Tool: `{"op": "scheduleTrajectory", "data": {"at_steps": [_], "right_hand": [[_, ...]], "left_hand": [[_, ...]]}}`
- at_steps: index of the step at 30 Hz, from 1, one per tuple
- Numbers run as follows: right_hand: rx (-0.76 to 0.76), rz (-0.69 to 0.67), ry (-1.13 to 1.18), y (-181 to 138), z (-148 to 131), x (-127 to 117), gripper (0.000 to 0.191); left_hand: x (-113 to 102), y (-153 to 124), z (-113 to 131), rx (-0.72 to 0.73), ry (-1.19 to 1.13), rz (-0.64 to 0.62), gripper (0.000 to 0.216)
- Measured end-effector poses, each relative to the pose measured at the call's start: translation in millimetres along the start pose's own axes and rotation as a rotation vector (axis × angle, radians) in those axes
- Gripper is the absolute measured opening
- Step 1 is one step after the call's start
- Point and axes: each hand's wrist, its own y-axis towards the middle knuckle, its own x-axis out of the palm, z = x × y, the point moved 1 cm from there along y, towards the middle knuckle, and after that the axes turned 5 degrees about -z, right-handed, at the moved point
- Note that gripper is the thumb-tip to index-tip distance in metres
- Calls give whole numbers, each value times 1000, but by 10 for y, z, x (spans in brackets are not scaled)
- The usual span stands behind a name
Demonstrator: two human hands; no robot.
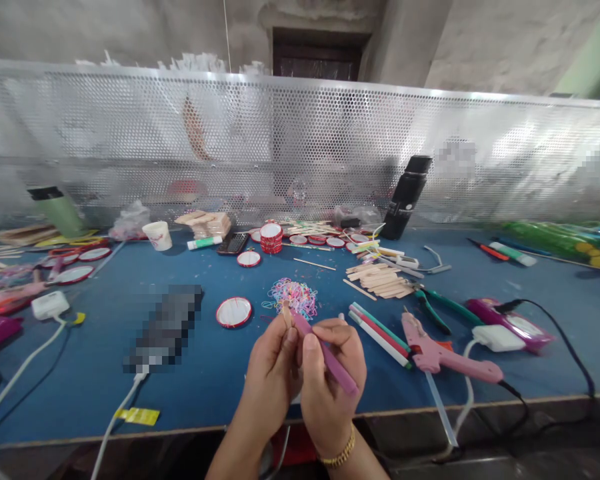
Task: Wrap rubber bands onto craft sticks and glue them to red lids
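My left hand pinches a small wooden craft stick upright between thumb and fingers. In my right hand is a purple-pink marker, slanted so that its upper end comes close to the stick. Whether its tip touches the wood cannot be made out. Both hands are close together over the front of the blue table. Just beyond them lies a heap of small coloured elastic bands. A red-rimmed round lid rests to the left of the heap.
Several markers, a pink glue gun and green-handled pliers lie to the right. Behind them is a pile of craft sticks. A phone on a cable lies left. A perforated metal screen borders the back.
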Motion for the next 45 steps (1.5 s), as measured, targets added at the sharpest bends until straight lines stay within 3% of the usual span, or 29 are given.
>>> {"op": "scheduleTrajectory", "data": {"at_steps": [45], "right_hand": [[-7,-41,-40,1,16,-6,4]], "left_hand": [[28,-7,61,27,40,37,39]]}}
